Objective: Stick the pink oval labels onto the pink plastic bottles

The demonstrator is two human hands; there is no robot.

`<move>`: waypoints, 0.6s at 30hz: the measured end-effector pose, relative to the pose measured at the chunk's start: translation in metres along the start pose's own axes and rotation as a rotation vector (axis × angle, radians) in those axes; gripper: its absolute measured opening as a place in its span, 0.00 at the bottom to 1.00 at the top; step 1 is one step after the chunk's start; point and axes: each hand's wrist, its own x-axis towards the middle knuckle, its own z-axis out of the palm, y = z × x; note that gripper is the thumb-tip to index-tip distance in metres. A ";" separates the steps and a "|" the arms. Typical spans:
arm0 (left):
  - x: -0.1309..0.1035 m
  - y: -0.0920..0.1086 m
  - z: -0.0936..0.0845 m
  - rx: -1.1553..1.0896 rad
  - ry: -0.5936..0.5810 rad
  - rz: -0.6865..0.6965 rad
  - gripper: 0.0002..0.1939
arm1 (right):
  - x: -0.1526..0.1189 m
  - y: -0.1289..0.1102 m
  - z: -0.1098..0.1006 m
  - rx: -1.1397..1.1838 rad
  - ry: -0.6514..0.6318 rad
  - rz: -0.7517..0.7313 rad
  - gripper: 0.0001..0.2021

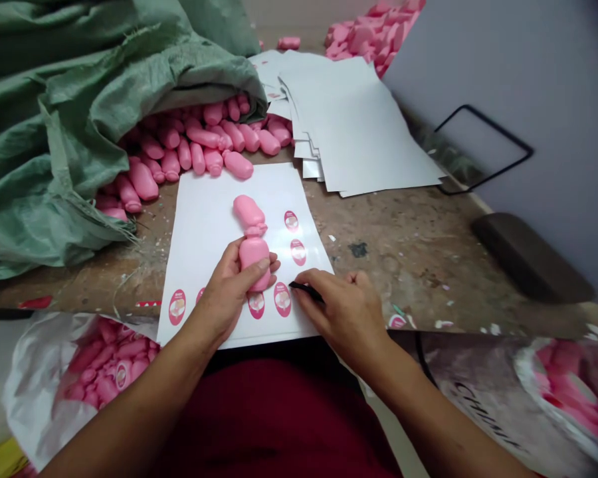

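My left hand (234,282) is closed around a small pink plastic bottle (254,257), thumb across its front. Touching its upper end is a second pink bottle (248,211); I cannot tell whether the two are joined. Both are over a white sticker sheet (209,219) with oval pink labels along its lower and right sides. My right hand (346,305) grips a thin black pointed tool (306,291), its kind unclear. The tool's tip is beside an oval label (282,299) at the sheet's lower right. My left hand and forearm partly cover the bottom row of labels.
A green woven sack (80,119) spills many pink bottles (194,149) onto the worn table (393,252). Stacked white sheets (349,126) lie behind. A grey panel with a black wire handle (531,151) stands right. Below the edge, a white bag (34,378) and another sack hold pink pieces.
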 end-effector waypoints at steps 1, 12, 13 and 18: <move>0.000 0.000 0.000 0.006 0.005 -0.001 0.20 | 0.000 -0.001 0.000 -0.025 0.009 -0.013 0.01; 0.000 0.002 0.003 0.045 0.003 0.007 0.22 | 0.003 -0.001 -0.004 -0.052 -0.069 -0.011 0.07; 0.000 0.002 0.003 0.045 0.001 0.007 0.22 | 0.003 -0.001 -0.004 -0.046 -0.073 -0.009 0.07; 0.000 0.001 0.003 0.043 0.006 0.000 0.22 | 0.002 -0.003 -0.002 -0.068 -0.064 -0.012 0.07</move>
